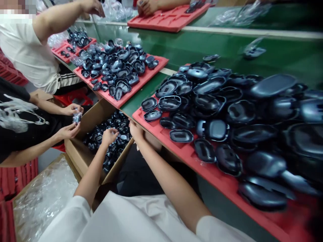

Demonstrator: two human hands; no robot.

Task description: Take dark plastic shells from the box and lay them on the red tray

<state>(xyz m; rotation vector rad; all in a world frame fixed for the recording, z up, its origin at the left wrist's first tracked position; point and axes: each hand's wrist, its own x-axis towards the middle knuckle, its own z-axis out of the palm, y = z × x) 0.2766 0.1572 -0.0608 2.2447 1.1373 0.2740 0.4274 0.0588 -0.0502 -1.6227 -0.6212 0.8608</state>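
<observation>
Over a cardboard box (75,153) filled with small dark glossy plastic shells (117,122), my left hand (109,136) has its fingers curled together close to the shells; what is between them, if anything, is too small to make out. My right hand (137,132) is at the table's edge beside the box's right side, its fingers partly hidden. To its right, a red foam tray (164,134) carries a heaped pile of dark blue-black plastic shells (212,104) of several sizes.
A second red tray (161,64) with piled shells lies farther left on the green work surface (143,90). Beside the box, a co-worker's hands (69,129) hold a small wrapped part. Clear plastic bags (47,195) fill another carton. Another red tray (174,23) lies across the table.
</observation>
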